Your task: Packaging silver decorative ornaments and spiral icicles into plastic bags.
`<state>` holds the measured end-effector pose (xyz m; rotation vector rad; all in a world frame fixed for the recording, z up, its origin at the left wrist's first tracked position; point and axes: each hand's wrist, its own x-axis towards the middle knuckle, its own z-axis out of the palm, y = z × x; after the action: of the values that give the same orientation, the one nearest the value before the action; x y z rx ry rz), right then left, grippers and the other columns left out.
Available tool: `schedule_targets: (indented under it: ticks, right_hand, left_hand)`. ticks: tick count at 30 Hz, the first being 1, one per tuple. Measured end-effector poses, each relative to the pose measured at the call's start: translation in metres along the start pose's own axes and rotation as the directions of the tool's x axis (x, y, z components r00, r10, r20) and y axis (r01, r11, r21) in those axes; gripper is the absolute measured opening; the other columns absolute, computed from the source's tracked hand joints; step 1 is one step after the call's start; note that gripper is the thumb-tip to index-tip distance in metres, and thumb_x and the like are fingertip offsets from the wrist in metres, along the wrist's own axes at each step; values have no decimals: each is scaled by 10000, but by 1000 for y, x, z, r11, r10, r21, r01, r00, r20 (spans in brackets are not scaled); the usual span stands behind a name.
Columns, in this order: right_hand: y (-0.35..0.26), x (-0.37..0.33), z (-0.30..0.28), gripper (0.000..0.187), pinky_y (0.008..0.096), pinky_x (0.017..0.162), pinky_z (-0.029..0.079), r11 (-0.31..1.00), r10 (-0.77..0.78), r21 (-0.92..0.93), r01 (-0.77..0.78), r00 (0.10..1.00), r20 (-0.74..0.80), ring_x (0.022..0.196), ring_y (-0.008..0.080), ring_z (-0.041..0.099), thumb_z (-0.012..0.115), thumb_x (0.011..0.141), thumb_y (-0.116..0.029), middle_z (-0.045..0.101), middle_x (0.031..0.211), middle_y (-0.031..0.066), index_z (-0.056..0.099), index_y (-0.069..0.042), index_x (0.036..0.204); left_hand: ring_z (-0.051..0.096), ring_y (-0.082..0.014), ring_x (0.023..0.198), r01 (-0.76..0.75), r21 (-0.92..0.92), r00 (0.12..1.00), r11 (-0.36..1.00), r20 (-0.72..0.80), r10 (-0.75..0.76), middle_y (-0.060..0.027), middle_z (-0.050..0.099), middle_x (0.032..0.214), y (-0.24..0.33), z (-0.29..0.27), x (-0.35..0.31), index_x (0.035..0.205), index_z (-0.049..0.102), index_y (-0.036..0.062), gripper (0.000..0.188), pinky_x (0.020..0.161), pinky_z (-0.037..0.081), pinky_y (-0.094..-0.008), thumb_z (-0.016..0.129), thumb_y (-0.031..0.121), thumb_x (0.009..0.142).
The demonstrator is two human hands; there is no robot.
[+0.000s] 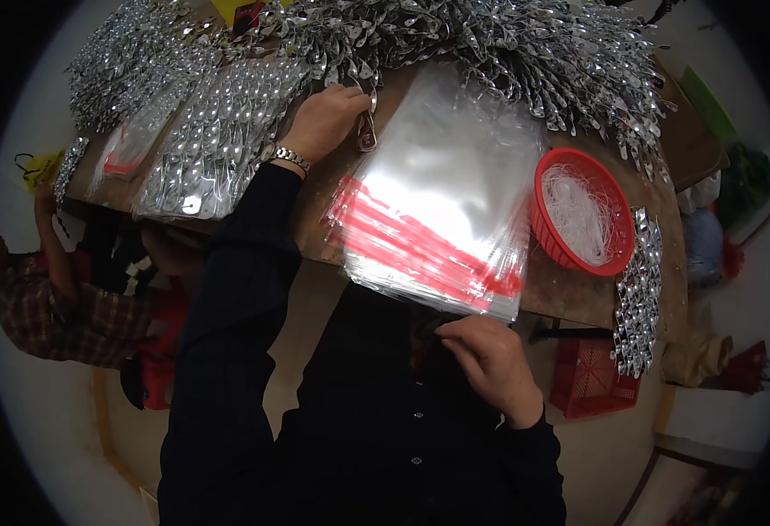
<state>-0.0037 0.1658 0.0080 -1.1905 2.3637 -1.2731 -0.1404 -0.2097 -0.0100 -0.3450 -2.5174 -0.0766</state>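
My left hand (328,118) reaches out over the wooden table (569,294), its fingers closed on a small shiny metal piece (367,130) at the edge of a big heap of silvery pieces (490,44). A metal watch band (290,159) circles that wrist. My right hand (490,359) is near my chest, just below the front edge of a stack of clear plastic bags with red strips (442,202); its fingers curl at the stack's lower edge, and I cannot tell if it pinches a bag.
A red round basket (553,241) with white threads stands right of the bags. Filled bags of silvery pieces (218,140) lie at the left, another strip (638,289) at the right edge. A person in a plaid shirt (60,307) sits at the left. A red crate (591,377) stands below the table.
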Motion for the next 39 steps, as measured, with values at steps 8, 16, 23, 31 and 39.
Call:
schedule_targets:
  ticks: [8,16,23,31,39]
  right_hand:
    - [-3,1,1,142,348,725,510,1000,5,1,-5,1000,25,844,279,651,651,816,-23,670,907,122,657,-12,958]
    - [-3,0,2,141,347,733,513,1000,14,7,-14,999,41,851,280,652,651,819,-27,671,912,124,657,-14,958]
    - [-2,0,4,135,337,725,516,1000,11,1,-11,999,44,843,277,655,650,821,-23,673,907,122,656,-15,956]
    - [-3,-1,3,135,349,685,518,999,-40,-11,40,999,-4,780,274,651,639,822,-45,660,828,100,646,-30,956]
    - [-2,-6,-1,135,354,732,514,1000,-8,16,9,1000,-11,835,290,653,661,812,-35,670,884,127,663,-23,947]
  left_hand:
    - [595,-260,924,24,0,999,1000,46,-24,-43,609,958,7,-2,-7,918,626,98,132,742,509,-361,585,68,796]
    - [596,-243,894,-50,9,982,999,-179,51,-12,606,956,7,-12,-3,981,623,138,183,712,513,-343,620,108,801]
    - [584,-273,1012,9,0,995,1000,-104,-9,-61,598,1133,18,10,12,1116,613,120,318,826,501,-371,622,71,802]
    - [568,-195,1033,-64,136,998,989,-12,66,-2,605,1048,14,46,34,996,652,161,215,776,445,-361,558,118,809]
    - [624,-231,970,-251,47,942,967,-217,255,-44,655,1010,24,16,44,951,614,66,147,802,473,-350,647,67,808]
